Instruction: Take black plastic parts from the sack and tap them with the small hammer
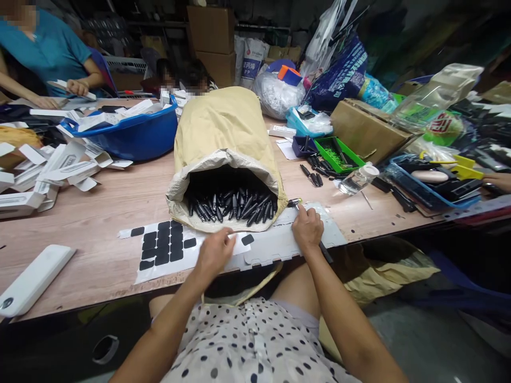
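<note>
Head view: right hand (307, 229) grips tool (326, 252), slanting toward lower right; black sticker (247, 240), lower centre, just right of nearer left hand (214, 252); left fingers' hold: can't tell.

"PP" stands on the white sack (258, 50); the dark-blue bag's (334, 72) characters are illegible.

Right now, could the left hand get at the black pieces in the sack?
Probably yes: the sack opens toward the left hand, which is close by, and the black pieces show inside the mouth, with seemingly just its low lip between.
</note>
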`<state>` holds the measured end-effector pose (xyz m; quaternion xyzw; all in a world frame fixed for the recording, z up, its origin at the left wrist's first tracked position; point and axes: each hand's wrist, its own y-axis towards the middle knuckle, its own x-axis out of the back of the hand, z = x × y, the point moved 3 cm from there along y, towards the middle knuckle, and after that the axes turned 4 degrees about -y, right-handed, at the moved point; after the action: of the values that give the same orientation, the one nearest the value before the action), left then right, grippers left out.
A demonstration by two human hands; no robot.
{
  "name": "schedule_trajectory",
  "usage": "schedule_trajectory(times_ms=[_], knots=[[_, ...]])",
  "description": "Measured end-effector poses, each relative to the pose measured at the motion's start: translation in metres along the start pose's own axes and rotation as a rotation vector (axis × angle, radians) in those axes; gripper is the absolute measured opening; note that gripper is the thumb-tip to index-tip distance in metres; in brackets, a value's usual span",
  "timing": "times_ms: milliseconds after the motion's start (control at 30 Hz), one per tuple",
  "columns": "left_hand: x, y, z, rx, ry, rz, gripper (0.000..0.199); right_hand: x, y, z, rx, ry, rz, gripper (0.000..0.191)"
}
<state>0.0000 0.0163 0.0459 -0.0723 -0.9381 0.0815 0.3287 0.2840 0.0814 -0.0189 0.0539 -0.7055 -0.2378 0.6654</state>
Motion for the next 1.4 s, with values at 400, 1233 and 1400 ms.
schedule_trajectory(times_ms=[400, 1233, 1400], knots=[[0.044, 0.063, 0.025, 0.279, 0.345, -0.573, 0.025, -0.004, 0.000, -0.001, 0.003, -0.013, -0.017, 0.039], [-0.027, 0.021, 0.036, -0.267, 0.107, -0.148, 0.019, 0.084, -0.062, 0.046, 0.161, 0.874, 0.140, 0.038], [-0.031, 0.022, 0.036, -0.288, 0.117, -0.158, 0.019, 0.090, -0.088, 0.074, 0.310, 0.924, 0.142, 0.037]])
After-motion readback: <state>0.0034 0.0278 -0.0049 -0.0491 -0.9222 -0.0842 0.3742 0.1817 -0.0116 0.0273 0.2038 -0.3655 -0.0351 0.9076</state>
